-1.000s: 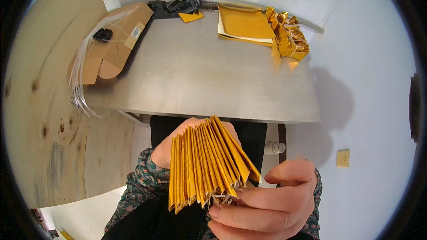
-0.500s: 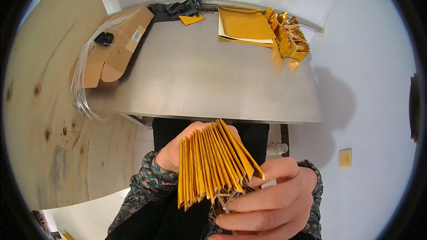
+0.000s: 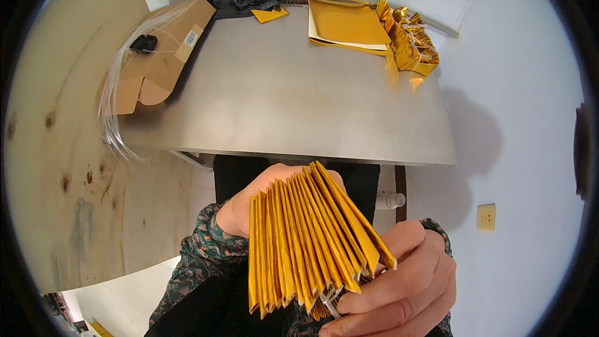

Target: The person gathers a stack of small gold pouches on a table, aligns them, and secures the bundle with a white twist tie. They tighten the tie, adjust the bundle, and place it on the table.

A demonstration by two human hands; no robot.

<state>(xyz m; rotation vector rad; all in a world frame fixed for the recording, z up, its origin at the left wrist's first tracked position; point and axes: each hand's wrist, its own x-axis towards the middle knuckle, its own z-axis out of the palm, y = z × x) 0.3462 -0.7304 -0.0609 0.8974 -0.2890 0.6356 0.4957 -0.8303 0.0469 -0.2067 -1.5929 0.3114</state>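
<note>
A fanned bundle of folded gold paper [image 3: 299,243] is held up in front of my lap, its many thin pleats standing side by side. Behind it, my left hand [image 3: 240,207] grips the bundle; the paper hides most of its fingers. At the lower right end my right hand [image 3: 399,290] has its fingers bent around the last folds. Whitish strips [image 3: 331,299] show among the paper beneath the pleats, close to my right fingertips. What the right thumb does is partly hidden.
A metal table [image 3: 281,100] stands ahead. On it lie gold sheets [image 3: 349,22], tied gold folded bundles [image 3: 415,47], a small gold piece [image 3: 270,15] and black plastic [image 3: 246,3]. A cardboard box [image 3: 162,56] with clear plastic strips [image 3: 111,112] sits left, beside a wooden board [image 3: 68,150].
The bundle has come slightly closer and spread wider at its right end. My right hand has shifted a little to the right, and the view has tilted slightly.
</note>
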